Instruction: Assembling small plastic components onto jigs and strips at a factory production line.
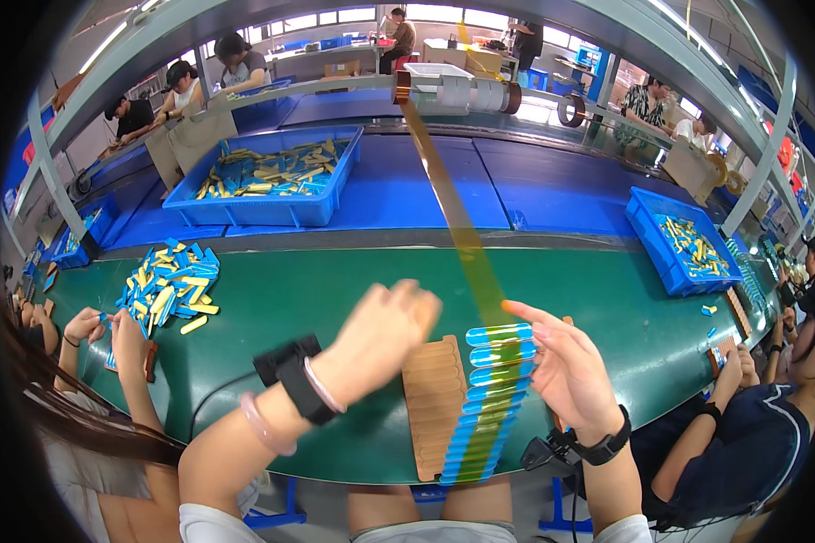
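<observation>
Amber tape strip runs from the overhead roll down over the row of blue pieces on the brown slotted jig. Looks laid full length, still uncut. Right hand open, fingertip pressing tape at the row's top. Left hand blurred left of the jig, loosely curled, holding nothing visible. Blue bins beyond the jig; co-workers either side.

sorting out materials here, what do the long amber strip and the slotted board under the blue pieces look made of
Amber strip: seemingly thin glossy plastic film tape, see-through, running from a roll overhead. Slotted board: likely matte brown fibreboard or wood, with cut slots; cannot tell which.
</observation>
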Demonstrator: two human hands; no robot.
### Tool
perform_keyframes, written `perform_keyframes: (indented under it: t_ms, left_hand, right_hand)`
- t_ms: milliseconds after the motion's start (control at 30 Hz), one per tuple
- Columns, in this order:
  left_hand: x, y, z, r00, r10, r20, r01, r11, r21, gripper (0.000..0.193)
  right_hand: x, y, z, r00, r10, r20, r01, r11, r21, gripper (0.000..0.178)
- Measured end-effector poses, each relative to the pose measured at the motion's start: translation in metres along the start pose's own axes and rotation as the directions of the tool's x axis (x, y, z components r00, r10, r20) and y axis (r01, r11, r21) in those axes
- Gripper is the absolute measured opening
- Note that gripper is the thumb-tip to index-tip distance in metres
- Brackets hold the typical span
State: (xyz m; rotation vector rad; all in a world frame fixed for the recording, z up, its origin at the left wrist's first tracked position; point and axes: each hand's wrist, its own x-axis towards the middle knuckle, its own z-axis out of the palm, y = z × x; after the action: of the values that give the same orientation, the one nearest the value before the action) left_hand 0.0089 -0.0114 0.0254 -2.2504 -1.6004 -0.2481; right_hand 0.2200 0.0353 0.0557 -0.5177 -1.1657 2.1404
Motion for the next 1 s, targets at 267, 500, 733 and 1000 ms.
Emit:
perform_keyframes:
  t_ms: [267, 500, 733, 1000]
  left_hand:
    - [-0.039, 0.042, 0.003, 0.897, 0.319, 0.305, -0.215, 0.920, -0.329, 0.042]
    - [-0.065, -0.056, 0.003, 0.872, 0.054, 0.486, 0.085, 0.962, -0.259, 0.079]
    - [-0.102, -0.171, 0.032, 0.735, -0.413, 0.538, 0.520, 0.852, -0.056, 0.085]
    - [-0.029, -0.040, 0.038, 0.846, -0.360, 0.394, 0.485, 0.825, -0.290, 0.054]
  right_hand:
    - [-0.007, 0.013, -0.018, 0.984, 0.176, -0.026, -0.174, 0.924, -0.341, 0.059]
    - [-0.052, 0.006, -0.026, 0.980, -0.200, 0.002, 0.109, 0.525, -0.844, 0.070]
    - [-0.107, 0.005, -0.062, 0.852, -0.419, -0.313, -0.092, 0.469, -0.879, 0.068]
    - [-0.132, 0.029, -0.101, 0.931, -0.286, -0.226, -0.168, 0.214, -0.962, 0.105]
